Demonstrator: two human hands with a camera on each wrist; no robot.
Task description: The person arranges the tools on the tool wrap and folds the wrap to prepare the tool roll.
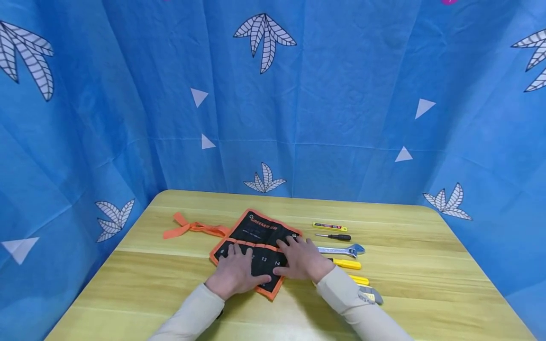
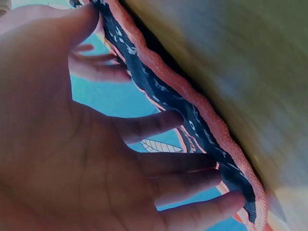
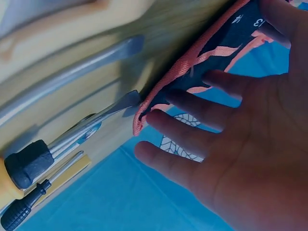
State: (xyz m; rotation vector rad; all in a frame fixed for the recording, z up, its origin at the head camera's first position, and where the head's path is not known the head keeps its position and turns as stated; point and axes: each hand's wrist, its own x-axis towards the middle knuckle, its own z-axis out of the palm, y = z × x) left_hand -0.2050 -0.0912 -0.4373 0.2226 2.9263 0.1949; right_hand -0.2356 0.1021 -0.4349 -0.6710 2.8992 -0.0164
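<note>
Head view is showing me both hands lying flat with straight fingers, my left hand (image 1: 236, 273) and right hand (image 1: 302, 258) pressing on the black tool roll (image 1: 255, 246) spread mid-table (image 1: 426, 265), while an adjustable wrench (image 1: 341, 250) is lying just right of it.

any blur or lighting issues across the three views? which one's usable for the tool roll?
Head view: sharp, evenly lit, wide-angle bending at the edges; tool roll clear under both hands. Left wrist view: left hand dark and close, table smeared. Right wrist view: right hand shadowed, screwdriver soft. Use head.
</note>
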